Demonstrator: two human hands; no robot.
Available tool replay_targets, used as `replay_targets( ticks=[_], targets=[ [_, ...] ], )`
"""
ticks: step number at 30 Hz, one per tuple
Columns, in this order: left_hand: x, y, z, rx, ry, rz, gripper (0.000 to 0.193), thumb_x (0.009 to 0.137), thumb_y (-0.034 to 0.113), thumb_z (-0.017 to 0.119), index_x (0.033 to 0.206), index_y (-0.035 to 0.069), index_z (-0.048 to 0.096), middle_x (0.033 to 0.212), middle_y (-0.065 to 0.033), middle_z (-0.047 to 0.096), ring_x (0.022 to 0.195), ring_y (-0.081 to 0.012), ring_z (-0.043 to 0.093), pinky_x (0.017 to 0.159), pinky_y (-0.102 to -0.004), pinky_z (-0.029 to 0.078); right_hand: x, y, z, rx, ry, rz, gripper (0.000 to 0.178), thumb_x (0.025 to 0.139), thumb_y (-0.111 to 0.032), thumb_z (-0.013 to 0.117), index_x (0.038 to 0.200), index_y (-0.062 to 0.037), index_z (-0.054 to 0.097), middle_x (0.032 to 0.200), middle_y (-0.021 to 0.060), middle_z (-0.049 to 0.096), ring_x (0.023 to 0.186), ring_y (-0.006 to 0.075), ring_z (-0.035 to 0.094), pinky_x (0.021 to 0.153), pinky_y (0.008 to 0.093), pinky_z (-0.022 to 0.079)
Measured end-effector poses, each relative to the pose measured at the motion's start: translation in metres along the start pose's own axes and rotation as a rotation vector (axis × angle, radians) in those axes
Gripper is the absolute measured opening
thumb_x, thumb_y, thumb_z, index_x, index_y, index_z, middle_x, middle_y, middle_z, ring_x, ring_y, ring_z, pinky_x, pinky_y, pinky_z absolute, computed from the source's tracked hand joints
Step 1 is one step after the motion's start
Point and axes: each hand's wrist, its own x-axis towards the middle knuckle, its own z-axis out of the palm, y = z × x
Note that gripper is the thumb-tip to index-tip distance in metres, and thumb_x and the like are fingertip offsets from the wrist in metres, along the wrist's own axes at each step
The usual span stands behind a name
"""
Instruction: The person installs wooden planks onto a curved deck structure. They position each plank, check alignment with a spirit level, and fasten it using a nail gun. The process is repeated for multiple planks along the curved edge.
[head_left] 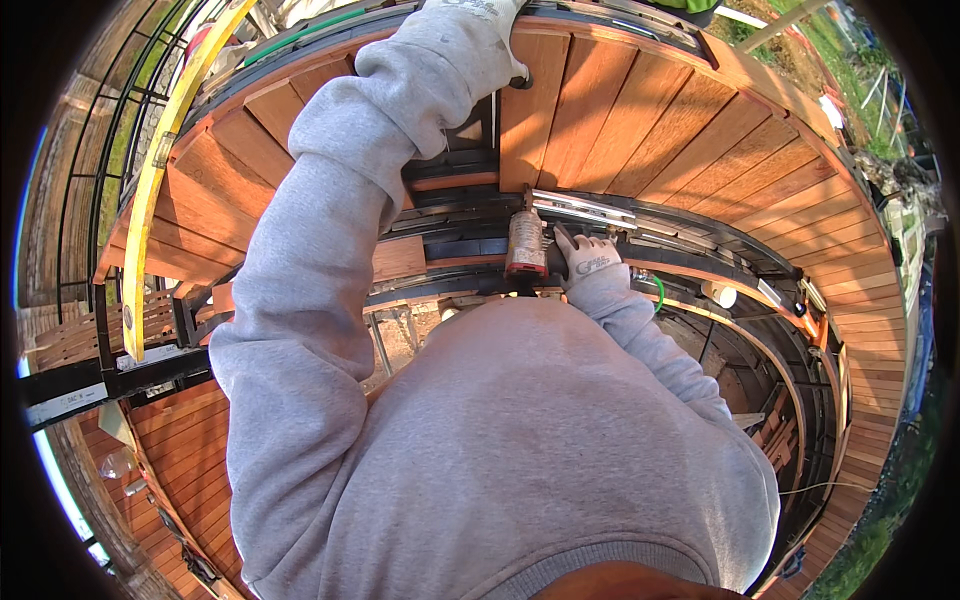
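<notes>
At about nine o'clock a long yellow spirit level (150, 190) lies along the outer rim of the curved wooden deck (700, 160), close to the black metal railing (90, 170). From there the person's grey-sleeved left arm rises toward twelve o'clock, where the gloved left hand (490, 20) presses on the top end of a reddish deck board (530, 110); how its fingers are curled cannot be told, since the frame edge cuts them off. Just below centre-top, at roughly twelve o'clock from the person's chest, a brown cartridge tube (526, 243) stands upright over the dark metal joist (470, 250) beneath the open gap in the boards. Just to its right, the white-gloved right hand (588, 258) rests beside the tube with fingers partly spread, touching a silvery metal bar (585, 210) rather than gripping it. Toward three o'clock, laid boards fan outward.
</notes>
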Motion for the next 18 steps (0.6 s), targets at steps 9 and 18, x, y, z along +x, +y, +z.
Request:
replay_targets(
  ticks=[9,18],
  targets=[
    [0.002,-0.004,-0.003,-0.015,-0.037,0.016,0.091,0.072,0.034,0.085,0.146,-0.003,0.046,0.147,-0.0234,0.049,0.141,-0.0388,0.04,0.12,-0.0484,0.03,0.012,0.001,0.006,-0.008,-0.108,0.01,0.075,0.092,-0.037,0.062,0.157,-0.0081,0.036,0.129,0.0156,0.062,0.119,0.0316,0.063,0.102,0.0447,0.047],
    [0.006,-0.008,0.006,-0.001,-0.056,-0.008,0.09,0.073,0.033,0.083,0.148,-0.002,0.045,0.149,-0.0238,0.046,0.142,-0.0399,0.039,0.12,-0.0492,0.03,0.022,0.013,0.017,0.0,-0.177,-0.001,0.071,0.094,-0.036,0.056,0.157,-0.0102,0.036,0.13,0.0171,0.062,0.119,0.032,0.063,0.102,0.0456,0.047]
  ],
)
